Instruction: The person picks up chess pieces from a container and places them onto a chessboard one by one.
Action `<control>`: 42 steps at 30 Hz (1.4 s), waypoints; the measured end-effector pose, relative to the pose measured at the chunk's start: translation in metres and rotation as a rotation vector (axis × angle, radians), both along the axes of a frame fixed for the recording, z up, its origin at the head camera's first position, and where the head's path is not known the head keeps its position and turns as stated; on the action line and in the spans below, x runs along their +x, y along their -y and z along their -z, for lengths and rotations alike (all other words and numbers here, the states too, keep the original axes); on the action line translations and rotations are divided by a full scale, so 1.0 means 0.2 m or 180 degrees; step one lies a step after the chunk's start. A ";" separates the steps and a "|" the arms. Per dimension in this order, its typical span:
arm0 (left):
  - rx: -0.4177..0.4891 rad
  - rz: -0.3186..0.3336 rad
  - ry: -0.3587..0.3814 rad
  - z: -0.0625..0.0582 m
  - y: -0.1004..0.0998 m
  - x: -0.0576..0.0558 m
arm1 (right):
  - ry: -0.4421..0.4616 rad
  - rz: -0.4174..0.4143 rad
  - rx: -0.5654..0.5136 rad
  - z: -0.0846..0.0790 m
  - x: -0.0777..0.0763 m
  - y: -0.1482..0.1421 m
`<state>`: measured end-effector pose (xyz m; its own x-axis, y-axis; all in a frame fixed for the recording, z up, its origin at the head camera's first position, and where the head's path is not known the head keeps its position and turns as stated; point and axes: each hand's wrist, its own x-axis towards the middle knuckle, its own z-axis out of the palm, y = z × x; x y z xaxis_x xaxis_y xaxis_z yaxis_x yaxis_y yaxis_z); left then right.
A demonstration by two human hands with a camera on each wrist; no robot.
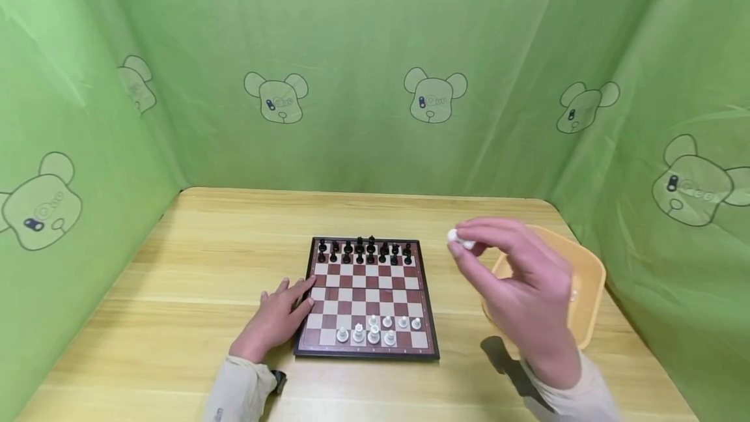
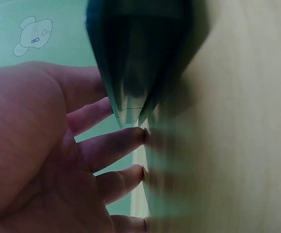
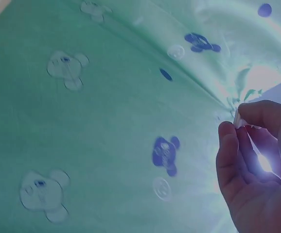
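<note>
A white chess piece (image 1: 459, 239) is pinched between the thumb and fingers of my right hand (image 1: 527, 285), raised above the table to the right of the board. Its exact kind is hidden by the fingers. My left hand (image 1: 275, 318) rests at the left edge of the chessboard (image 1: 346, 295), its fingertips touching the frame; in the left wrist view its fingers (image 2: 114, 148) reach down to the tabletop. Black pieces (image 1: 360, 258) fill the two far rows. Several white pieces (image 1: 374, 336) stand upright in the two near rows, with squares bare around them.
An orange plastic basket (image 1: 594, 279) stands right of the board, partly behind my right hand, with a small white piece (image 1: 574, 295) visible inside. The wooden table (image 1: 234, 233) is enclosed by green curtains (image 1: 351, 161) printed with bear heads.
</note>
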<state>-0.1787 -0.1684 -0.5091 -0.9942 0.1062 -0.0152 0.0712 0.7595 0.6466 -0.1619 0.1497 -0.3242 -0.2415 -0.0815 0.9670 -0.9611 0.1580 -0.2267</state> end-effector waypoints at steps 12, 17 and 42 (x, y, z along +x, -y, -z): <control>0.0011 0.0011 -0.0021 0.00 0.00 0.00 | 0.0118 0.0040 0.0604 0.11 -0.10 0.15; 0.0005 0.0015 -0.0022 0.00 0.00 0.00 | 0.0219 -0.0143 0.0730 0.20 -0.11 0.20; -0.0034 0.0014 -0.0058 0.00 0.00 -0.01 | 0.1298 -0.0353 0.2280 0.59 -0.23 0.27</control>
<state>-0.1797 -0.1685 -0.5101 -0.9939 0.1104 0.0017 0.0862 0.7660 0.6371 -0.2079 0.0955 -0.4430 -0.5161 -0.6879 0.5104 -0.8438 0.3057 -0.4411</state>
